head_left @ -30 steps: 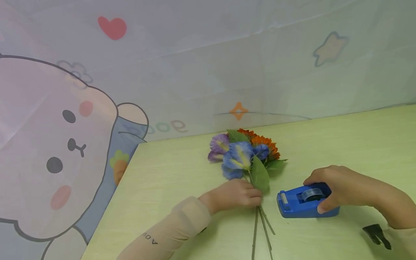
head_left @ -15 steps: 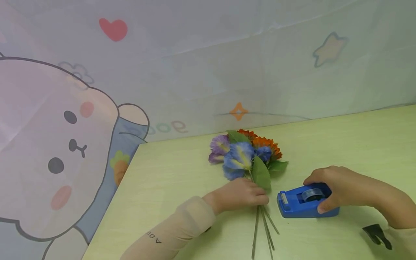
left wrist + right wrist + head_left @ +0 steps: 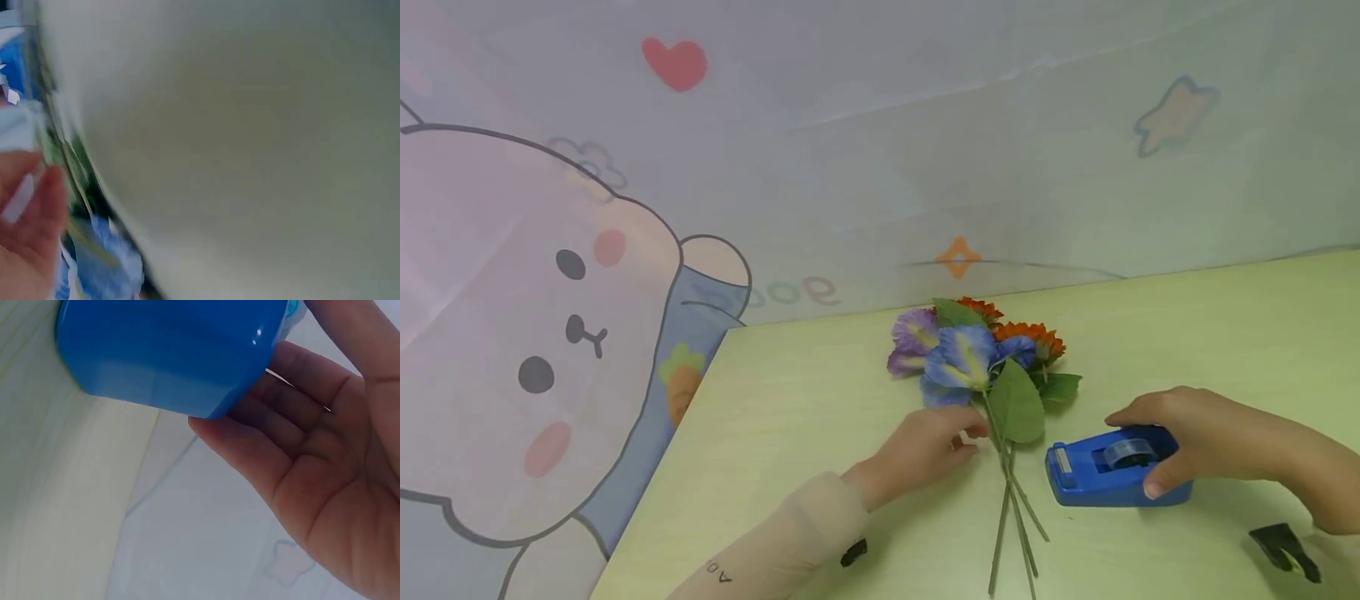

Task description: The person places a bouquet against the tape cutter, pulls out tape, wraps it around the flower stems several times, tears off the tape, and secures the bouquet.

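Note:
In the head view, a bunch of artificial flowers lies on the table: a blue flower [image 3: 961,358], a purple flower [image 3: 914,337], orange flowers [image 3: 1032,337] and green leaves [image 3: 1018,404]. Their thin stems [image 3: 1004,508] cross and point toward me. Just left of the stems is my left hand [image 3: 921,450], its thumb and forefinger parted with nothing between them. My right hand [image 3: 1213,437] grips the rear of a blue tape dispenser [image 3: 1086,471], which holds a roll of clear tape [image 3: 1129,452]. From the right wrist, the dispenser's smooth blue end [image 3: 169,356] is seen against the fingers.
A pale yellow-green table [image 3: 805,375] carries everything. Behind it hangs a light cloth [image 3: 850,167] printed with a heart, a star and a large cartoon animal on the left. The dispenser stands just right of the stems.
My left hand has let go of the stems and drawn back to the left. The stems are a little more spread. The right hand keeps its grip on the dispenser.

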The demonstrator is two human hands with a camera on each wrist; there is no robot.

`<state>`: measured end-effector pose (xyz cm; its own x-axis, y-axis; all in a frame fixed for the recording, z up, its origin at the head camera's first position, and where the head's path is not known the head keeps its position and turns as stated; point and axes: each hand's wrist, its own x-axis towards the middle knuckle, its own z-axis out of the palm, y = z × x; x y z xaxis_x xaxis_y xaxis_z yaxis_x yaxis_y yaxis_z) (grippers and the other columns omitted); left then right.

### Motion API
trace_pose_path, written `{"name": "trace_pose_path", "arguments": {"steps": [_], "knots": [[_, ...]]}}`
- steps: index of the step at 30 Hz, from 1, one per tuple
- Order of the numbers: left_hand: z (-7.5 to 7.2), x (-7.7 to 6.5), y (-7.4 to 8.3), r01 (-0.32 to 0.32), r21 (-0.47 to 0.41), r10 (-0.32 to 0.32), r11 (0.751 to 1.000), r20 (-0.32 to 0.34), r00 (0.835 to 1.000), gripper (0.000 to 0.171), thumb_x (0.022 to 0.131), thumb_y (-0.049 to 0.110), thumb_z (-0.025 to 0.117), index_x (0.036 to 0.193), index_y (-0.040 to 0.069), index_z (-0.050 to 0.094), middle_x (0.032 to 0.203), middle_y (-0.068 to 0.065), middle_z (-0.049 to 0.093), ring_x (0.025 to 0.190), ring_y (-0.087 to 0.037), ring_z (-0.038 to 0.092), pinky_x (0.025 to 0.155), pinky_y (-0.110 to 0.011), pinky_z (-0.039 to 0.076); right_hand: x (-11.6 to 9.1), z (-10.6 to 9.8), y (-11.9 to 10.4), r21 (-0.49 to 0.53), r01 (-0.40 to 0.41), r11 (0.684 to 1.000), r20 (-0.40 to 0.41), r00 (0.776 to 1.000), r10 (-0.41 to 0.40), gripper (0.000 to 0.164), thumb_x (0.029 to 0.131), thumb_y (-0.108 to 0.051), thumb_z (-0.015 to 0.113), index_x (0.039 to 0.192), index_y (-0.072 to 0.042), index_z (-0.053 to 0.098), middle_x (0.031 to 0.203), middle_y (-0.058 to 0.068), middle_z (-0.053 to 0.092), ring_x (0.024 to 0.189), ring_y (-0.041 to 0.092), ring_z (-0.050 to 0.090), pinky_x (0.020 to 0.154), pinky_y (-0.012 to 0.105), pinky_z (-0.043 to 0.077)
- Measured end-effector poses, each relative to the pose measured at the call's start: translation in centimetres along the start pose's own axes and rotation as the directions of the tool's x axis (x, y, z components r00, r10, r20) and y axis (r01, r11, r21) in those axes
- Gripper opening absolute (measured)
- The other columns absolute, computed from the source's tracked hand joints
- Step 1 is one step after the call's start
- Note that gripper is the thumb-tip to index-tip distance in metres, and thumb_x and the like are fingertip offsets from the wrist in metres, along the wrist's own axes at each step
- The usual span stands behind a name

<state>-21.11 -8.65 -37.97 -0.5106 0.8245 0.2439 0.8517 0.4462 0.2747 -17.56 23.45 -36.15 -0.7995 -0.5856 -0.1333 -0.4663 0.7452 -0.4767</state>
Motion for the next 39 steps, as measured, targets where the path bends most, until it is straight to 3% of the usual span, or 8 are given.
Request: {"name": "trace_pose_path", "arguments": {"steps": [3, 6, 10, 15, 19, 24, 29, 39], "knots": [[0.3, -0.6, 0.6, 0.329, -0.3, -0.323, 0.896, 0.068, 0.944, 0.01, 0.086, 0.006, 0.066, 0.096, 0.006, 0.065, 0.092, -0.002, 0.067, 0.081, -0.006, 0.062, 0.072, -0.011, 0.046, -0.1, 0.0, -0.8, -0.023, -0.001, 1.0, -0.051, 0.999, -0.001, 0.077, 0.067, -0.046, 0.077, 0.122, 0.003, 0.057, 0.118, 0.018, 0.059, 0.105, 0.04, 0.055, 0.078, 0.051, 0.049], [0.5, -0.9, 1.3, 0.5, -0.594, -0.512, 0.63, 0.166, 0.843, 0.014, 0.085, 0.005, 0.066, 0.098, 0.0, 0.065, 0.092, -0.007, 0.068, 0.083, -0.011, 0.063, 0.074, -0.02, 0.05, 0.0, 0.5, -2.6, -0.124, 0.056, 0.991, -0.274, 0.958, -0.088, 0.056, 0.072, -0.034, 0.078, 0.114, -0.001, 0.063, 0.109, 0.011, 0.064, 0.095, 0.029, 0.062, 0.072, 0.042, 0.052], [0.6, -0.9, 2.3, 0.527, -0.802, -0.612, 0.283, 0.272, 0.743, 0.022, 0.085, -0.001, 0.064, 0.106, -0.008, 0.061, 0.094, -0.018, 0.068, 0.087, -0.024, 0.066, 0.076, -0.03, 0.054, 0.5, 2.7, -5.9, -0.113, 0.19, 0.975, -0.545, 0.809, -0.221, 0.024, 0.071, -0.006, 0.078, 0.094, -0.009, 0.07, 0.086, -0.005, 0.067, 0.068, 0.002, 0.059, 0.055, 0.02, 0.048], [1.0, -0.4, 3.2, 0.536, -0.838, -0.651, 0.103, 0.351, 0.673, 0.026, 0.089, -0.001, 0.058, 0.111, -0.013, 0.058, 0.098, -0.022, 0.066, 0.094, -0.031, 0.065, 0.079, -0.034, 0.053, 0.6, 6.1, -8.8, 0.397, 0.151, 0.905, -0.292, 0.956, -0.032, 0.022, 0.085, -0.009, 0.067, 0.106, -0.003, 0.066, 0.096, 0.0, 0.067, 0.078, 0.003, 0.06, 0.062, 0.02, 0.051], [1.0, -0.3, 3.9, 0.57, -0.821, -0.656, 0.026, 0.417, 0.629, 0.027, 0.091, -0.001, 0.056, 0.114, -0.014, 0.056, 0.102, -0.023, 0.065, 0.097, -0.033, 0.063, 0.081, -0.036, 0.053, 0.3, 7.7, -9.3, 0.668, -0.053, 0.742, -0.073, 0.988, 0.136, 0.039, 0.089, -0.01, 0.062, 0.123, 0.007, 0.054, 0.118, 0.019, 0.059, 0.101, 0.025, 0.061, 0.075, 0.029, 0.053], [0.9, -0.4, 4.5, 0.596, -0.803, -0.661, -0.016, 0.455, 0.596, 0.026, 0.092, 0.0, 0.055, 0.114, -0.012, 0.057, 0.101, -0.021, 0.065, 0.096, -0.033, 0.064, 0.08, -0.035, 0.053, 0.4, 8.2, -9.5, 0.746, -0.08, 0.661, -0.06, 0.981, 0.186, 0.047, 0.089, -0.008, 0.059, 0.128, 0.015, 0.045, 0.129, 0.029, 0.048, 0.114, 0.039, 0.052, 0.081, 0.032, 0.052], [0.9, -0.3, 4.4, 0.601, -0.799, -0.648, -0.026, 0.471, 0.599, 0.027, 0.093, 0.001, 0.054, 0.116, -0.013, 0.055, 0.1, -0.021, 0.065, 0.096, -0.032, 0.064, 0.081, -0.035, 0.053, 1.5, 8.0, -10.1, 0.786, -0.189, 0.588, 0.031, 0.963, 0.268, 0.059, 0.091, -0.009, 0.056, 0.133, 0.021, 0.028, 0.134, 0.035, 0.038, 0.12, 0.045, 0.044, 0.087, 0.039, 0.049], [1.0, 0.8, 3.8, 0.61, -0.793, -0.668, 0.001, 0.453, 0.591, 0.023, 0.092, 0.005, 0.058, 0.107, -0.012, 0.061, 0.094, -0.019, 0.067, 0.089, -0.026, 0.066, 0.079, -0.033, 0.053, 3.7, 7.9, -11.4, 0.902, -0.307, 0.303, 0.179, 0.905, 0.386, 0.061, 0.091, -0.002, 0.048, 0.135, 0.024, 0.015, 0.137, 0.039, 0.027, 0.125, 0.045, 0.035, 0.088, 0.042, 0.047]]}}
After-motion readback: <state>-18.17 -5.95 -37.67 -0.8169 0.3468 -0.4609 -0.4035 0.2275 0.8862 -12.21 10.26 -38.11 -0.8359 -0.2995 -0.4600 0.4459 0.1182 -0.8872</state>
